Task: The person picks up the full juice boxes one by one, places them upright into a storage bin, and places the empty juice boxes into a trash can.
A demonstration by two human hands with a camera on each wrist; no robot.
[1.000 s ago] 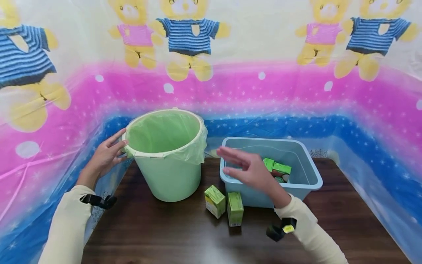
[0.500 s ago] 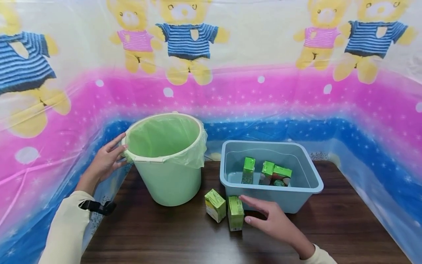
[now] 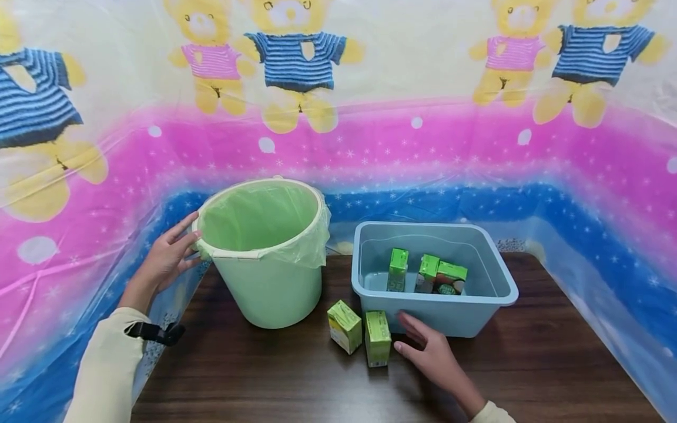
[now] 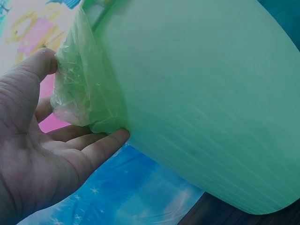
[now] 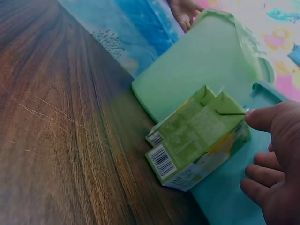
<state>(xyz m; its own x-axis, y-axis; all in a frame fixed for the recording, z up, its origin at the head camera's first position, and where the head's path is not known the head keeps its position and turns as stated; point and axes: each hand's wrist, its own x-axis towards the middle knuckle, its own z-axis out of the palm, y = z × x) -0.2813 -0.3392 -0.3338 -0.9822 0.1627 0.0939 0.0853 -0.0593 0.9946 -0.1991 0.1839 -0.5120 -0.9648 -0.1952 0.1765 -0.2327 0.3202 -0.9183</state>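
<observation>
Head view: I see three boxes (image 3: 398, 270) in the blue tub (image 3: 433, 317) right of middle, two sharp-cornered boxes (image 3: 378, 339) on the table (image 3: 285, 376), low middle; part done, I'd guess. Left hand (image 3: 165, 261), spread, touches the crinkly bag (image 3: 305, 251) on the smooth, round bin (image 3: 270, 294). Right hand (image 3: 435, 357), wide, holds nothing.

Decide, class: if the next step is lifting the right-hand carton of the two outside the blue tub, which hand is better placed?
Probably the right hand. It is just beside that carton, with its fingers holding nothing. The left hand is at the green bin, farther from the carton.
</observation>
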